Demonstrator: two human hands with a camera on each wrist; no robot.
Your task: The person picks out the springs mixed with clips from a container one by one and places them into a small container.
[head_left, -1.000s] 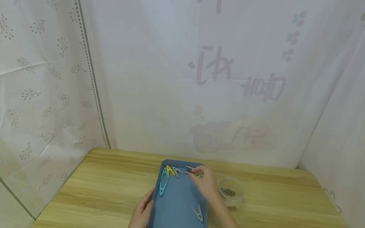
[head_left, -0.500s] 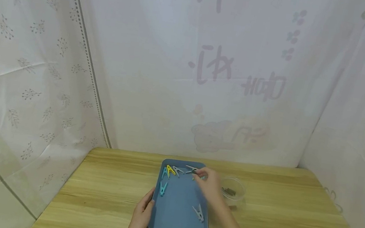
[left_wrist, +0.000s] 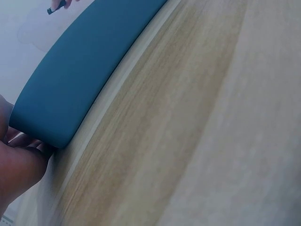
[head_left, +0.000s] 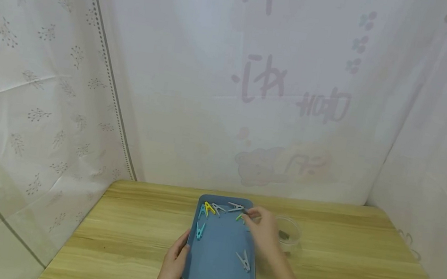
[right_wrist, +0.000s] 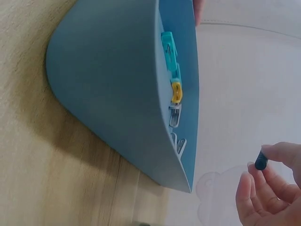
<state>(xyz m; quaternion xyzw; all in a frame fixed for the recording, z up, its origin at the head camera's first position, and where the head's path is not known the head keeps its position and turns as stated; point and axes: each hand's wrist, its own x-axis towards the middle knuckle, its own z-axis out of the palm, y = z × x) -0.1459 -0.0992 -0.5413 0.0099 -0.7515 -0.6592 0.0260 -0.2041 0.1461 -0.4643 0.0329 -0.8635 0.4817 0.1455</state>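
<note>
My left hand grips the left side of a blue tray, fingers around its wall near the front corner in the left wrist view. Thumb and fingertips of my right hand pinch a small dark cylinder, held above the tray's far right rim. Clothespins lie in the tray: a yellow one, a teal one on the left, a grey one near the right wall, and another grey one at the far end. A green clothespin is partly hidden by my right hand.
Right of the tray stands a round clear tub with dark small pieces inside, partly behind my right hand. A brownish piece shows beside its base. A printed curtain hangs behind the wooden table.
My right hand has moved right, from over the tray's far end toward its right rim, still pinching the dark piece. More of the far clothespins shows. My left hand stays on the tray.
</note>
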